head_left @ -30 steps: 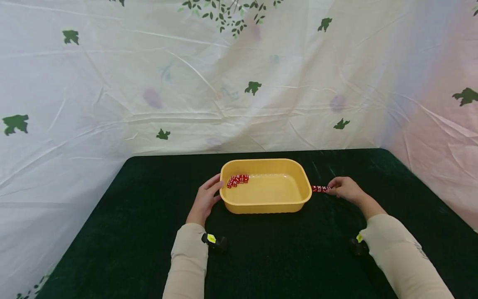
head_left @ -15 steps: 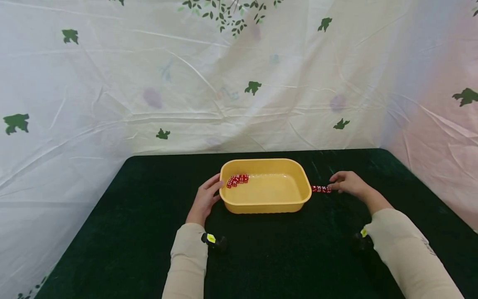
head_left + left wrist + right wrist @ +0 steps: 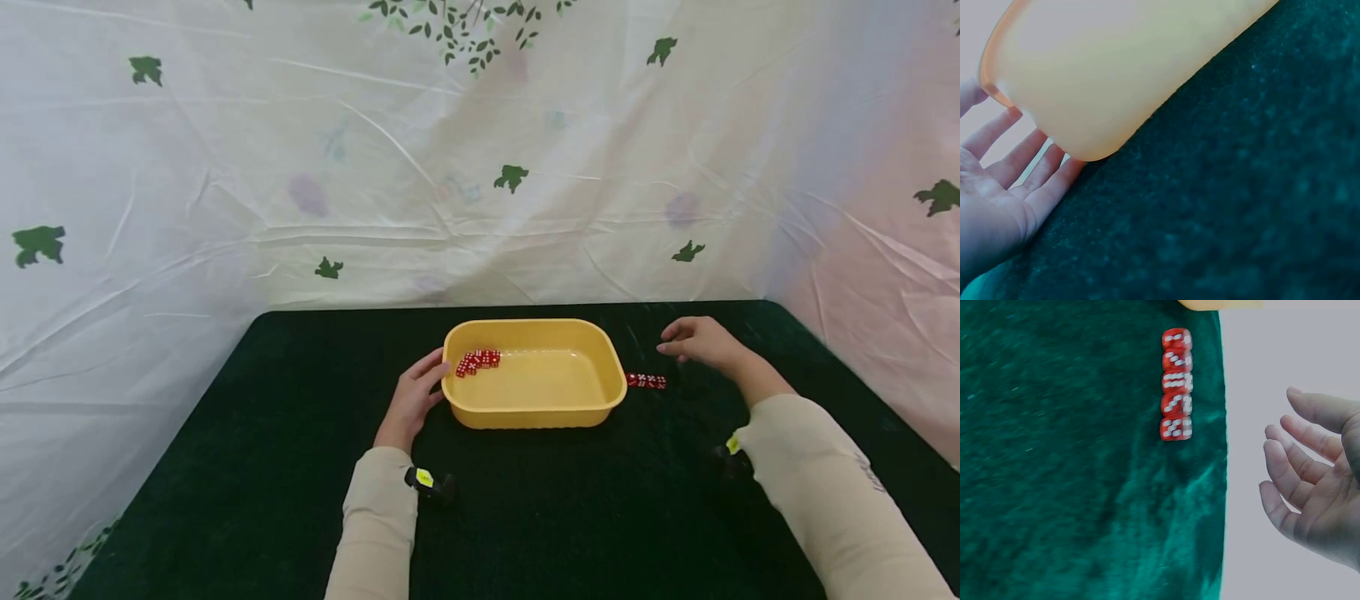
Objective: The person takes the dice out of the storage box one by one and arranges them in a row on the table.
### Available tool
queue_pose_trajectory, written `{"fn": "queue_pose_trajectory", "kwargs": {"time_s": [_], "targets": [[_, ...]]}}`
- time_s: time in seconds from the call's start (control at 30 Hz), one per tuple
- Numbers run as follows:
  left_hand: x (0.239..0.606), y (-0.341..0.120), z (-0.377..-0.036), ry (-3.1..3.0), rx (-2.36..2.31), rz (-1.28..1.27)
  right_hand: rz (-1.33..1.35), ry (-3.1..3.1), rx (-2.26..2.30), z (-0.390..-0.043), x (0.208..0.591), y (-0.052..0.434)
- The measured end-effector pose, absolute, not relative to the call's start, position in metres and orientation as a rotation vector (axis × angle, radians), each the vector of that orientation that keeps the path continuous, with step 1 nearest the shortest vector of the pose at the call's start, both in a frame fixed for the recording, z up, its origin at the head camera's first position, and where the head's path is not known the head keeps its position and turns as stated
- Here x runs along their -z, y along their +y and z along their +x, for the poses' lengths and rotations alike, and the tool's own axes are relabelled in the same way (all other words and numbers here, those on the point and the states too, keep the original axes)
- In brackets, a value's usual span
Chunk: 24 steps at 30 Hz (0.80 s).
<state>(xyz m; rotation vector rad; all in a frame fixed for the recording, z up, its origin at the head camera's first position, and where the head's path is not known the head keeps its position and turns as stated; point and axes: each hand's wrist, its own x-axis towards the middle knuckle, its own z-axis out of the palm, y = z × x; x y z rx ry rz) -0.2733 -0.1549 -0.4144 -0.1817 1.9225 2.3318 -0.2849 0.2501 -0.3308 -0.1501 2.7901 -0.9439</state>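
The tub [image 3: 534, 372], a yellow oblong one, stands on the dark green table [image 3: 300, 467]; the left hand [image 3: 414, 398] lies against the tub's left end, fingers [image 3: 1035, 178] straight and spread along its wall, its grip apart and curled round nothing; the left wrist view shows those fingers touching the tub's rounded corner. A row of dice [image 3: 646, 381], red with white pips, lies on the table just off the tub's right end; in the right wrist view five of them [image 3: 1176, 384] sit face to face in a straight line. The right hand [image 3: 697, 341] hangs above the table, beyond the row and to the tub's right, clear of the dice, its fingers [image 3: 1294, 465] loosely bent and its grip apart, holding nothing. More dice [image 3: 477, 362] are heaped inside the tub at its far left corner.
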Motion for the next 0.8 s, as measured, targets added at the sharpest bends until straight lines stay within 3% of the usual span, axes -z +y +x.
{"fn": "queue_pose_trajectory", "kwargs": {"time_s": [0.4, 0.8], "targets": [[0.412, -0.155, -0.274, 1.923, -2.326, -0.183, -0.205, 2.834, 0.930, -0.302, 0.297, 0.223], [0.413, -0.158, -0.274, 1.905, -2.330, -0.150, -0.239, 2.870, 0.964, -0.313, 0.295, 0.179]]}}
